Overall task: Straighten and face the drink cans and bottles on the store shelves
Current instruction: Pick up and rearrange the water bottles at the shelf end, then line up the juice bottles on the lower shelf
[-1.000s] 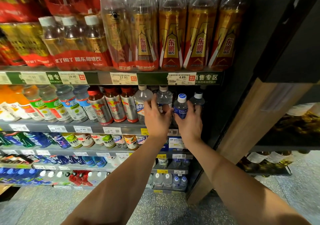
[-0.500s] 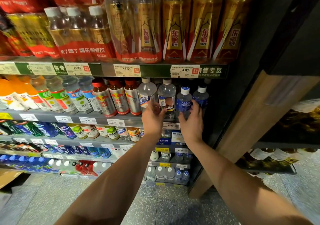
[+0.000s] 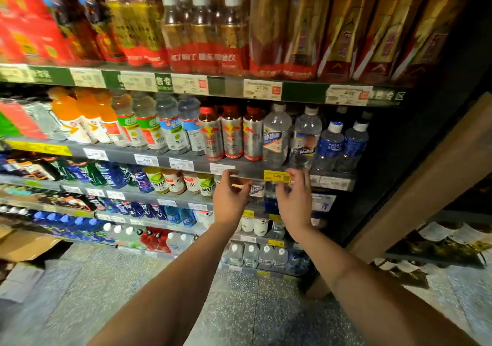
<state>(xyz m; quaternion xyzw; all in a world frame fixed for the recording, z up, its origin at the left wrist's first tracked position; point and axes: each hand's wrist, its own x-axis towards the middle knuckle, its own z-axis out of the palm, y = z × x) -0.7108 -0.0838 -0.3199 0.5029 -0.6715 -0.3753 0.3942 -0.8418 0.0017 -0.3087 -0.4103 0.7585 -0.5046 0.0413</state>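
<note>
My left hand (image 3: 231,199) and my right hand (image 3: 295,199) hover side by side just below the middle shelf's front edge (image 3: 247,171), fingers loosely spread and holding nothing. Between them stands a small bottle with a dark label (image 3: 257,191) on the shelf underneath. Above the hands, two clear water bottles (image 3: 277,135) (image 3: 306,137) and two blue-labelled bottles (image 3: 330,145) (image 3: 354,145) stand upright in a row. Three red-capped silver energy drinks (image 3: 231,135) stand to their left.
Tall gold-and-red bottle packs (image 3: 306,31) fill the top shelf. Orange and pale sports drinks (image 3: 127,124) line the middle shelf's left. Lower shelves hold small bottles (image 3: 173,183). A wooden post (image 3: 426,175) bounds the right side; a cardboard box (image 3: 24,244) sits on the floor at left.
Both hands have let go of the water and blue bottles on the middle shelf and dropped down to the level of the shelf below. The view has swung left.
</note>
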